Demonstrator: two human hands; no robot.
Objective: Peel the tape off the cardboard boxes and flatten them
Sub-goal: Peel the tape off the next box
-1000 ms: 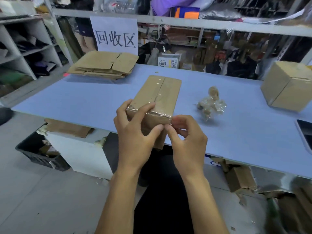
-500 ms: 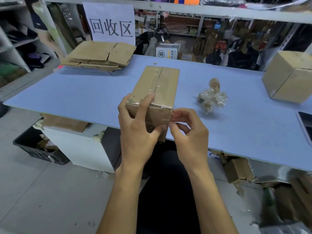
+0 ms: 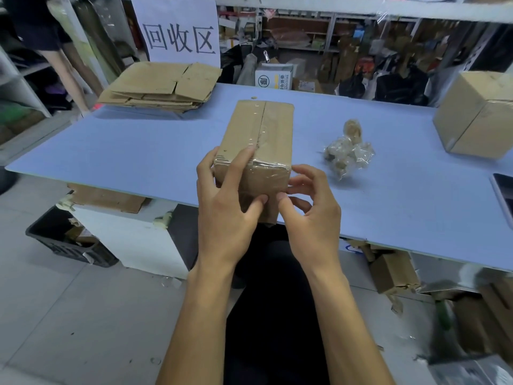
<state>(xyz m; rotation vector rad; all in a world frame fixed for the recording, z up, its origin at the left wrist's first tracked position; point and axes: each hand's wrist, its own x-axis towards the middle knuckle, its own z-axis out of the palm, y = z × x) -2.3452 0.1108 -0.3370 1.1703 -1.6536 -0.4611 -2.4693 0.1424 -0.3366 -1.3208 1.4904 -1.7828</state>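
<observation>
Cardboard box [image 3: 261,140] gripped in my left hand [image 3: 224,215], right hand [image 3: 311,215] picking at the tape [image 3: 273,177] edge; thin film may tear if jerked.

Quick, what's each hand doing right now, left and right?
Left hand: grips the near end of the taped box.
Right hand: fingers curled at the box's near right corner; an actual pinch on the tape cannot be told.

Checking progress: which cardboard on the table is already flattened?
The stack of cardboard at the far left, below the sign, lies flat; the box in hand and the right-edge box keep their shape.
</observation>
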